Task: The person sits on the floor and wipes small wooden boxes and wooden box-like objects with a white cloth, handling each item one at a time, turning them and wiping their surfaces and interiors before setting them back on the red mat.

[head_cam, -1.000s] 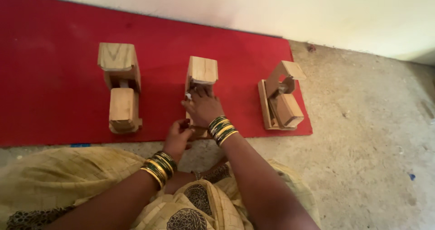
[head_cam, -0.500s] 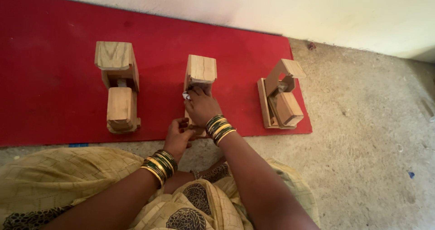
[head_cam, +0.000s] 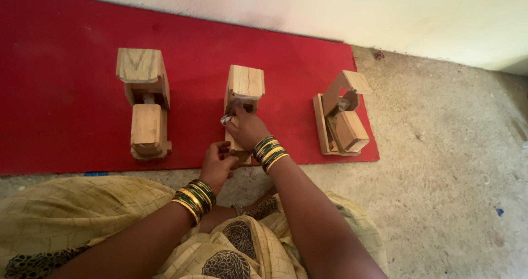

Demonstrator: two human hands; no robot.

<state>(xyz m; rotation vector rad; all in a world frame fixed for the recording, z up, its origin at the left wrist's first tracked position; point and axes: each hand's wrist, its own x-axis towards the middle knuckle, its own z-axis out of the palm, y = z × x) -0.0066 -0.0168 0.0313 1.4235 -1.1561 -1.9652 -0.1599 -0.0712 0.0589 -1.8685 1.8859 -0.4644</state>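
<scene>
Three wooden block assemblies stand on a red mat [head_cam: 66, 92]. My right hand [head_cam: 246, 126] rests on the lower block of the middle assembly [head_cam: 246, 84], its fingers pinching a small shiny piece under the upper block. My left hand [head_cam: 217, 162] grips the near end of the same assembly, fingers curled against the base. Both wrists wear green and gold bangles. The lower part of the middle assembly is mostly hidden by my hands.
The left wooden assembly [head_cam: 142, 100] and the right one [head_cam: 341, 114], turned at an angle, flank the middle one. A pale wall runs along the mat's far edge. Rough concrete floor [head_cam: 451, 163] lies right of the mat. My yellow patterned clothing fills the bottom.
My right hand has shifted slightly up towards the upper block of the middle assembly. My left hand stays at the near end.
</scene>
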